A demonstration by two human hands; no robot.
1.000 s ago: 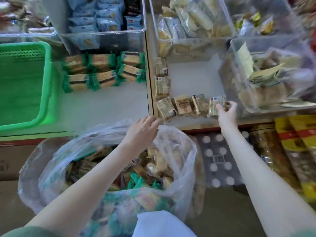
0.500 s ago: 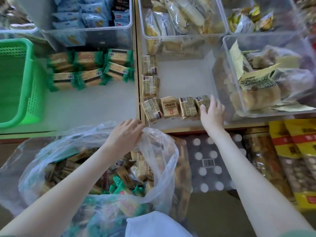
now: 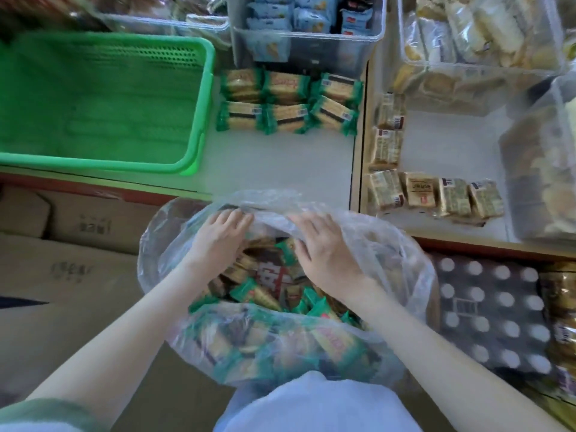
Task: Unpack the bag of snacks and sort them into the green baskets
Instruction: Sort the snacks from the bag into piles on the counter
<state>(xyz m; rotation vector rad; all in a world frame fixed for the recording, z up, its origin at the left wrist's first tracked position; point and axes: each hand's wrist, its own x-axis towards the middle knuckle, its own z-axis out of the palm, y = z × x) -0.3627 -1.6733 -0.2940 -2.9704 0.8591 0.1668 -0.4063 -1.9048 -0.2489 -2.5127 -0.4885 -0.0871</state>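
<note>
A clear plastic bag (image 3: pixel 396 254) full of small snack packets stands open in front of me, below the shelf edge. Both hands are inside its mouth, palms down. My left hand (image 3: pixel 218 241) lies over the packets with its fingers stretched toward the far rim. My right hand (image 3: pixel 324 254) rests on the pile beside a green packet (image 3: pixel 288 249), its fingertips under the plastic film. An empty green basket (image 3: pixel 199 120) sits on the shelf at the left. Green-wrapped packets (image 3: pixel 290 104) lie in two rows to its right. Tan packets (image 3: pixel 436 194) lie in an L on the right shelf section.
Clear bins (image 3: pixel 305 48) of other snacks line the back of the shelf, and another clear bin (image 3: pixel 542 169) stands at the right. Cardboard boxes (image 3: pixel 78 260) are stacked below at the left. A dark dotted pack (image 3: pixel 492 307) sits below at the right.
My right hand has left the row of tan packets and come back into the bag. My left hand has moved from the bag's rim to inside its mouth. The view has shifted left.
</note>
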